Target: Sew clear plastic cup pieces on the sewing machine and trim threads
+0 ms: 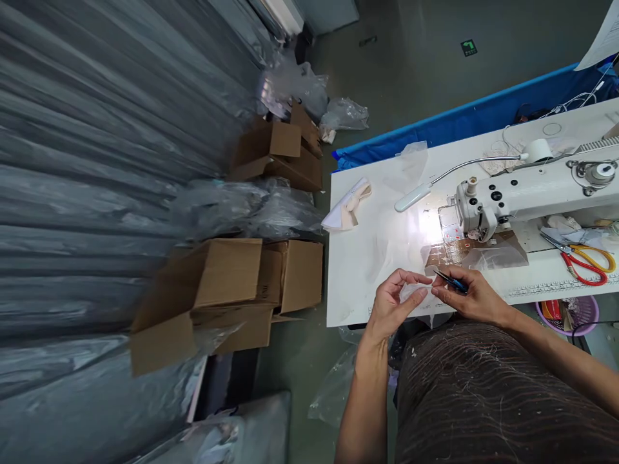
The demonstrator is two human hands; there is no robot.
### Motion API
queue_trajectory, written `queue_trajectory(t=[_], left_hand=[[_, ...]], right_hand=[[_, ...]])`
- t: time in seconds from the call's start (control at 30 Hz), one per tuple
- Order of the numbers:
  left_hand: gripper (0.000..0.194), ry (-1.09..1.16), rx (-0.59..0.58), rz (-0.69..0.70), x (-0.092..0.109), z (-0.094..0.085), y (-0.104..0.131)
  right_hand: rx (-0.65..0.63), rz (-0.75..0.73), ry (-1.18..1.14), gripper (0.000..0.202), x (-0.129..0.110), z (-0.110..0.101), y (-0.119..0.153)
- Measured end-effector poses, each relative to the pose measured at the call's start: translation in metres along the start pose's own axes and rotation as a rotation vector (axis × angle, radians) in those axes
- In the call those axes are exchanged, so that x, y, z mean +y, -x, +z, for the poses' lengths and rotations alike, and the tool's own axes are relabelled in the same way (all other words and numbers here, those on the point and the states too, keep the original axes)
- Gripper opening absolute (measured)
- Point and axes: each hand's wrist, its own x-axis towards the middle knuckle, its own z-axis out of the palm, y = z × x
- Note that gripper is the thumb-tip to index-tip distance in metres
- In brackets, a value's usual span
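At the front edge of the white sewing table (353, 283), my left hand (391, 301) pinches a thin, sheer white piece of fabric (410, 291) between thumb and fingers. Close beside it, my right hand (471, 298) is closed around small thread snips (453, 281) with blue handles, their dark tips pointing left. The right thumb and fingertip also meet the fabric's edge. Just beyond my hands stands a white sewing machine (536, 193), its head over a brown plate (447, 254). More sheer material (498, 258) lies on that plate.
A lamp (413, 197) on a bendable neck lights the table. Red-and-yellow scissors (580, 258) lie to the right. A folded white and cream cloth piece (347, 207) rests at the left. Open cardboard boxes (227, 270) and clear plastic bags (280, 209) crowd the floor. A purple basket (587, 316) sits below.
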Motion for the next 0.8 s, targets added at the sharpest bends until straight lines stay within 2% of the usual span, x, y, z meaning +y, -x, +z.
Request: queue_trajectory(t=[0.2, 0.37, 0.53, 0.8], left_hand=[[0.041, -0.12, -0.14, -0.001, 0.002, 0.013, -0.001], [0.039, -0.068, -0.176, 0.006, -0.006, 0.026, -0.004], [0.035, -0.004, -0.198, 0.042, -0.009, 0.037, -0.007], [0.029, 0.037, -0.208, 0.13, -0.011, 0.04, -0.007]], right_hand=[[0.035, -0.005, 0.054, 0.023, -0.003, -0.018, 0.027], [0.085, -0.001, 0.107, 0.023, -0.001, -0.03, 0.041], [0.117, -0.035, 0.12, 0.02, 0.0, -0.033, 0.049], [0.129, -0.042, 0.137, 0.021, 0.0, -0.034, 0.052]])
